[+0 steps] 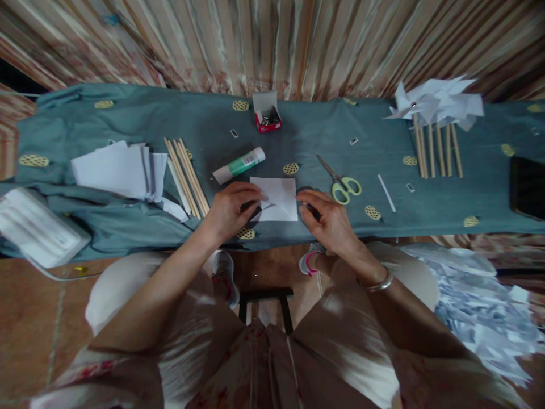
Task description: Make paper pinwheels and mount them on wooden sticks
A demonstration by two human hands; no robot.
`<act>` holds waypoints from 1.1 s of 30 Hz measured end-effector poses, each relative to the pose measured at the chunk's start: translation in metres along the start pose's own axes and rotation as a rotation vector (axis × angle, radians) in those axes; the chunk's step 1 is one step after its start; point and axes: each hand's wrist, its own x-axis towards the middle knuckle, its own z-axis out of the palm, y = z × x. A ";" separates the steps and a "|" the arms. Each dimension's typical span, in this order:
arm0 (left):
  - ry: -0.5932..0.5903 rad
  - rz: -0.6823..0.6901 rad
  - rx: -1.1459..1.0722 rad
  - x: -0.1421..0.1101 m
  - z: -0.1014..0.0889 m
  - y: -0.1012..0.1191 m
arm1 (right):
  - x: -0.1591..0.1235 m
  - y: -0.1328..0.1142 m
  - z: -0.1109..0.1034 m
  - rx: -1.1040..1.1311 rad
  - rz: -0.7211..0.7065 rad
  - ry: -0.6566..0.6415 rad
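Observation:
A small square of white paper [279, 196] with crease or cut lines lies on the cloth-covered table between my hands. My left hand [230, 209] has its fingertips over the paper's left side, thumb and fingers closed around the edge near a small lifted flap. At the right edge, my right hand [326, 218] rests with fingertips beside the paper, thumb and forefinger apart. A green-and-white glue stick [240, 165] lies just beyond my left hand. Scissors with pale green handles [340, 184] lie open beyond my right hand.
Wooden sticks [185, 176] and a stack of white paper [114, 170] lie left. A red box of metal pins [268, 116] stands at the back. White pinwheels [443, 108], a paper strip [386, 193] and a dark phone [528, 187] lie right. A white device [42, 227] sits front left.

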 end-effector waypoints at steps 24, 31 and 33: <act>-0.081 0.327 0.427 -0.005 0.017 0.035 | -0.001 -0.002 0.002 -0.026 -0.096 -0.172; -0.106 0.292 0.364 -0.014 0.011 0.039 | -0.003 -0.002 -0.004 0.125 -0.052 -0.210; -0.121 0.306 0.337 -0.018 0.011 0.041 | -0.002 -0.002 -0.003 0.200 -0.039 -0.212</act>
